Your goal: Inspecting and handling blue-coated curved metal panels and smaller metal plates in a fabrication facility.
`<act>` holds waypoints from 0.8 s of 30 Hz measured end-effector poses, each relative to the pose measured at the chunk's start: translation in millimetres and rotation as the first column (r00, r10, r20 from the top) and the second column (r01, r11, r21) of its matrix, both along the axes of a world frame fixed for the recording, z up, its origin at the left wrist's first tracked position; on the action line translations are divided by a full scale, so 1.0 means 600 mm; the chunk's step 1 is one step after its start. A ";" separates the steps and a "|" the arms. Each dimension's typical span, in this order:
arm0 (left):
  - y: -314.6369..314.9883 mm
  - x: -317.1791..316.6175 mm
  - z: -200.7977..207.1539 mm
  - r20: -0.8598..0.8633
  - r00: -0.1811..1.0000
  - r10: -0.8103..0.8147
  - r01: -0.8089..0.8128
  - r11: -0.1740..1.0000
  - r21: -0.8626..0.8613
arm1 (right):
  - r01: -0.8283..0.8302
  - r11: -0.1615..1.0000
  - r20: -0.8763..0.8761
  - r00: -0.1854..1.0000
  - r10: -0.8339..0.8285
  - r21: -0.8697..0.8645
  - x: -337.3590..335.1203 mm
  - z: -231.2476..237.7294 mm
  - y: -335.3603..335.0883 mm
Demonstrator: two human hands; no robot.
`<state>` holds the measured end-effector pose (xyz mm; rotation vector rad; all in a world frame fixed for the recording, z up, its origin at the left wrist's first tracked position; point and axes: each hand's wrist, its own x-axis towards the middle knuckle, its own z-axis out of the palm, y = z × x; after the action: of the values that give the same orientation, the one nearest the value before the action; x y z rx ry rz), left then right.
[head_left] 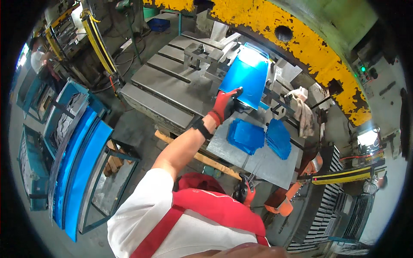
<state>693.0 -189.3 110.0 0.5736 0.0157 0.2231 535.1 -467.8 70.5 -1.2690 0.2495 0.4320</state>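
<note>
Person's left grip, in a red and black glove, is closed on the near-left corner of a blue sheet, the thumb lying over its upper face. The sheet is over the tooling at the far side, right of the slotted machine bed; whether it rests there or is held clear cannot be told. A dark watch is on the left wrist. The right grip, gloved likewise, is low and close to the torso, at the near edge of a grey metal surface; a thin pronged tool extends from just by the fingers over that edge, but whether they grasp it cannot be told. On the surface, nearer than the sheet, two stacks of blue pieces lie side by side: left stack, right stack. A pale rag hangs to the right of the tooling. A worn yellow beam crosses the far side. At left, long blue sheets lie on a rack; an orange container is at near right.
</note>
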 end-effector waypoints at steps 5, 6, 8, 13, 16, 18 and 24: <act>-0.026 -0.081 0.028 -0.072 0.996 0.055 -0.050 0.996 0.072 | 0.066 0.997 -0.069 0.995 -0.068 -0.031 0.022 -0.037 -0.036; -0.032 -0.075 0.012 -0.074 0.996 0.041 -0.036 0.997 0.068 | 0.080 0.996 -0.071 0.994 -0.082 -0.036 0.019 -0.018 -0.037; -0.028 -0.050 -0.029 -0.122 0.989 0.085 -0.085 0.996 0.008 | -0.015 1.000 0.142 0.990 0.019 -0.027 0.040 0.049 -0.009; -0.022 -0.074 0.002 -0.180 0.984 -0.001 0.023 0.993 0.117 | -0.171 0.968 0.371 0.900 0.229 -0.182 0.123 0.137 0.032; -0.019 -0.081 -0.022 -0.186 0.982 -0.013 0.025 0.998 0.062 | -0.374 0.927 0.316 0.876 0.365 -0.031 0.164 0.196 0.083; -0.016 -0.071 -0.048 -0.170 0.985 -0.022 0.025 1.000 0.012 | -0.482 0.876 0.324 0.828 0.457 -0.005 0.192 0.221 0.115; -0.022 -0.074 -0.033 -0.089 0.996 -0.016 0.013 0.999 -0.034 | -0.535 0.839 0.236 0.832 0.502 0.102 0.255 0.238 0.163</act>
<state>648.8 -202.7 90.1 0.5499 0.1012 0.1823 687.8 -370.1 213.5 -1.1965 -0.3145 0.7708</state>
